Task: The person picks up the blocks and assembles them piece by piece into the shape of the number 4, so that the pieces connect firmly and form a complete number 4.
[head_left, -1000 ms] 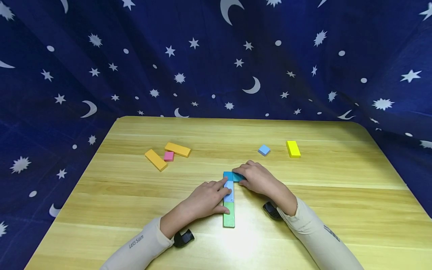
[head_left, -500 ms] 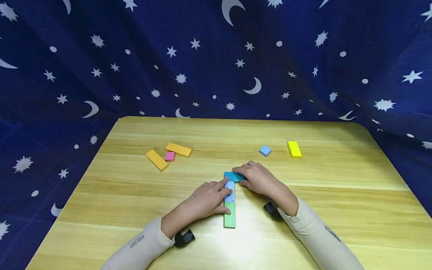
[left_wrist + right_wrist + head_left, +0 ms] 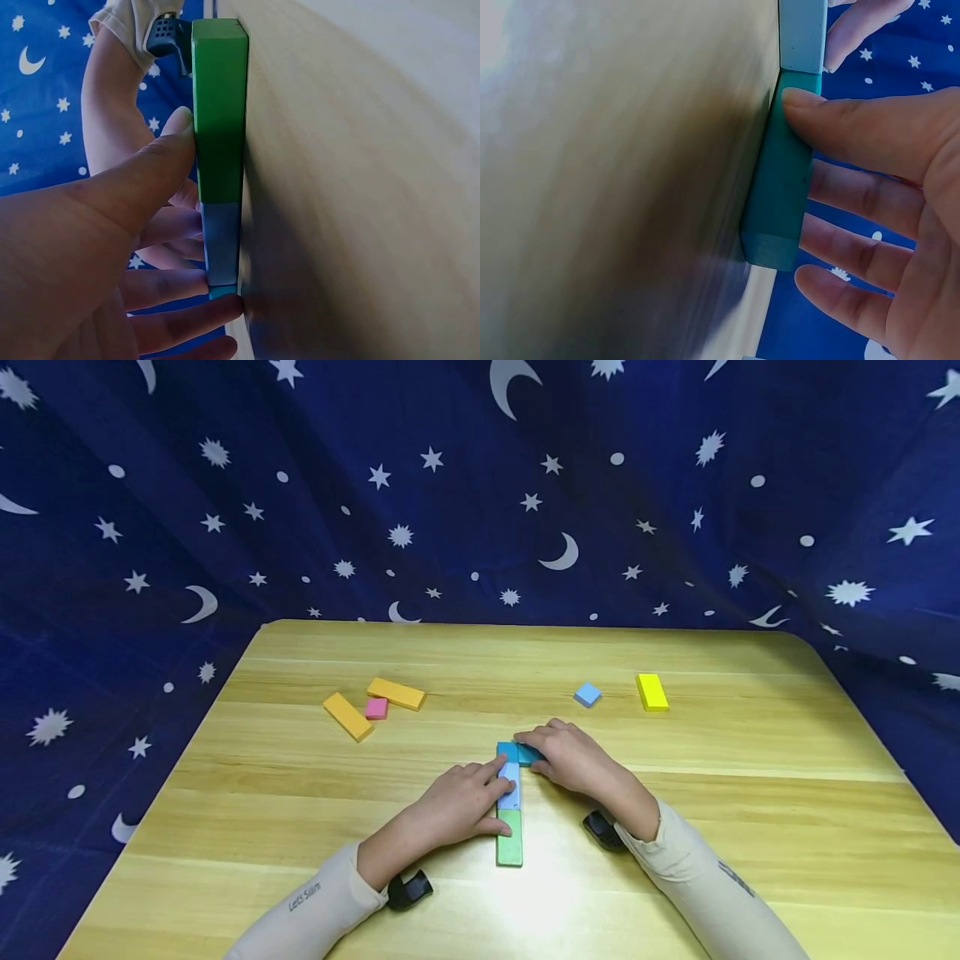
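A row of flat blocks runs away from me at mid-table: a green block [image 3: 509,850] nearest, a light blue block [image 3: 512,800], then a small blue square block [image 3: 507,748]. At its far end a teal block [image 3: 528,755] juts right, against the square. My left hand [image 3: 459,802] rests along the row, fingers fairly straight: thumb at the green block, fingertips over the light blue and blue ones. With thumb and fingers on opposite sides, my right hand [image 3: 573,756] pinches the teal block, which shows up close in the right wrist view.
At the back left, two orange blocks [image 3: 347,717] lie beside a pink square block [image 3: 377,708]. Farther right are a light blue square block [image 3: 587,695] and a yellow block [image 3: 652,692]. A starry blue curtain [image 3: 450,485] hangs behind the wooden table [image 3: 300,810].
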`<state>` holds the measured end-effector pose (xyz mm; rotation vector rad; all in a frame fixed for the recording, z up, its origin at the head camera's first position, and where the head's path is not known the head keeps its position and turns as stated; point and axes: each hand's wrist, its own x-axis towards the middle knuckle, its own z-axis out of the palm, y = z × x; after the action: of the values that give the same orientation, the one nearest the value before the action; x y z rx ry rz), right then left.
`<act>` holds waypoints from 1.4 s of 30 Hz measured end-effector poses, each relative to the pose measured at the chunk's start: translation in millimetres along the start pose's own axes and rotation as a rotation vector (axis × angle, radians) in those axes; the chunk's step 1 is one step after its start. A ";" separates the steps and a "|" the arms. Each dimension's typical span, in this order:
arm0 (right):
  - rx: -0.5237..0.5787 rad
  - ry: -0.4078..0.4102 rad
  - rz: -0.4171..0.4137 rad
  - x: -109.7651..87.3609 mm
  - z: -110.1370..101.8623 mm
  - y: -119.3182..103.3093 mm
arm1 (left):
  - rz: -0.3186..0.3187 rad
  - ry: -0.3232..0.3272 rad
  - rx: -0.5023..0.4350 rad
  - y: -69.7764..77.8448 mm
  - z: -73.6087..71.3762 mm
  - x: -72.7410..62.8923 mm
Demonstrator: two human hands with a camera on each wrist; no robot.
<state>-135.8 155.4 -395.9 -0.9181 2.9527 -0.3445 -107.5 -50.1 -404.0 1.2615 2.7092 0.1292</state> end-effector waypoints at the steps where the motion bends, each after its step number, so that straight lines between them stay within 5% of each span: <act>1: 0.001 0.000 -0.001 0.3 0.3 -0.2 | 0.000 0.000 -0.001 -0.2 0.2 -0.3; 24: 0.050 -0.009 0.007 -3.7 -0.7 1.4 | 0.008 0.023 0.032 -1.5 1.9 -2.4; 42: 0.096 0.061 0.004 5.0 -5.0 0.6 | -0.001 0.020 0.055 -1.9 3.7 -2.3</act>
<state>-140.8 154.1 -391.0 -0.9068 2.9617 -0.5186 -106.8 -53.0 -407.6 1.2810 2.7480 0.0675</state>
